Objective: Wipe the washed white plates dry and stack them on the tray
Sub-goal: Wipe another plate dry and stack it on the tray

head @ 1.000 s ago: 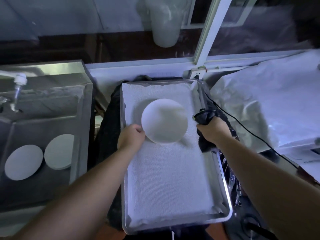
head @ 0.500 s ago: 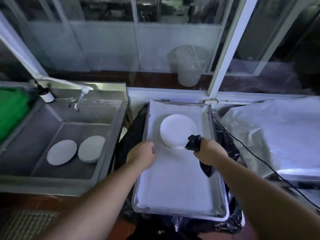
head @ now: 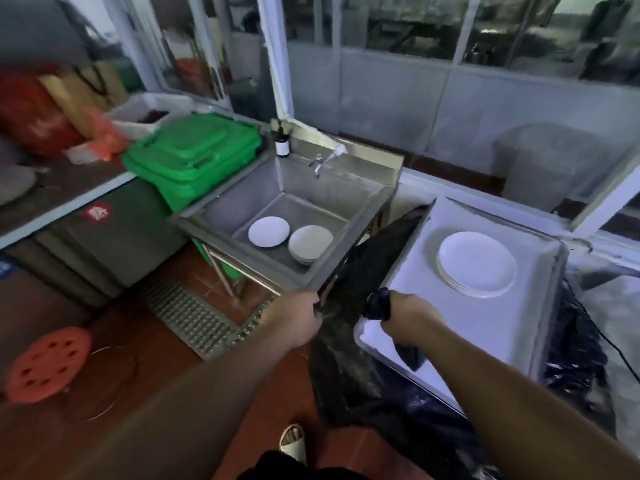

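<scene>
— What are the hands doing?
— The right hand [head: 403, 315] has its fingers curled round a bunched black cloth [head: 378, 304], its tail hanging below the wrist over the tray's near corner. The left hand [head: 293, 318] hangs in front of the sink's near corner, knuckles up; how its fingers lie I cannot tell (they are turned away). Both forearms reach forward.
— And the plates?
— A stack of white plates [head: 476, 264] sits on the white-lined tray [head: 547, 344]. Farther left, the steel sink [head: 360, 216] holds a single plate [head: 268, 231] beside a small pile [head: 310, 243].
</scene>
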`<state>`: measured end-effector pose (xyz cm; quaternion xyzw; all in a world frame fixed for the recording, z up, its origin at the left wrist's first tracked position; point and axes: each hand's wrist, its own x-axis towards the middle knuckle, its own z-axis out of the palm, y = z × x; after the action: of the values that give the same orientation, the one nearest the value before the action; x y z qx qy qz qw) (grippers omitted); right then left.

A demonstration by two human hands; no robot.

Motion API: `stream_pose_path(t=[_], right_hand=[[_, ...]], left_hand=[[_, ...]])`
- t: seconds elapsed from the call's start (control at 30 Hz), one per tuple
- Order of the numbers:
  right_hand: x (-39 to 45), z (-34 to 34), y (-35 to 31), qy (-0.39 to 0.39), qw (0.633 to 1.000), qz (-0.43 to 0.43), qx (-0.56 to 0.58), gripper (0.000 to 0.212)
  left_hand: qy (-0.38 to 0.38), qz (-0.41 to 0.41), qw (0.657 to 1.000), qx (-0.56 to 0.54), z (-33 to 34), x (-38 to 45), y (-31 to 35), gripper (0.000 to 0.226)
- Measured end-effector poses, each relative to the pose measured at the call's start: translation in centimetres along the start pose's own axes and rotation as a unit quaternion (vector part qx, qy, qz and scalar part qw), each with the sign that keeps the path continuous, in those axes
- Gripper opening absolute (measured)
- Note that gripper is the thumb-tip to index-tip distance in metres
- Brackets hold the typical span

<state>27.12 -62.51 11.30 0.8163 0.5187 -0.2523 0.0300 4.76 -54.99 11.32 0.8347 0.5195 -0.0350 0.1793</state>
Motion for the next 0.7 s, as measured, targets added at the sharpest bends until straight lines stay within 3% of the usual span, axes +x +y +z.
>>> stream_pose_path(t=[0.2, 0.47, 0.7], right_hand=[[-0.4, 1.8, -11.1, 0.013, 0.996, -0.07, -0.056, 0.042], [0.5, 7.1, -28.1, -0.015, 0.99, -0.103, -0.101, 0.031], [0.4, 10.0, -38.9, -0.01, 0.974, -0.163, -0.157, 0.035]], left_hand=[[0.029, -0.042, 0.998, -0.027, -2.1, -4.2, -9.3, 0.041], [0.047, -0.086, 0.994, -0.05, -4.6, -9.2, -25.0, 0.066], [0.035, -0.139, 0.99, -0.017, -6.2, -10.6, -35.7, 0.047]])
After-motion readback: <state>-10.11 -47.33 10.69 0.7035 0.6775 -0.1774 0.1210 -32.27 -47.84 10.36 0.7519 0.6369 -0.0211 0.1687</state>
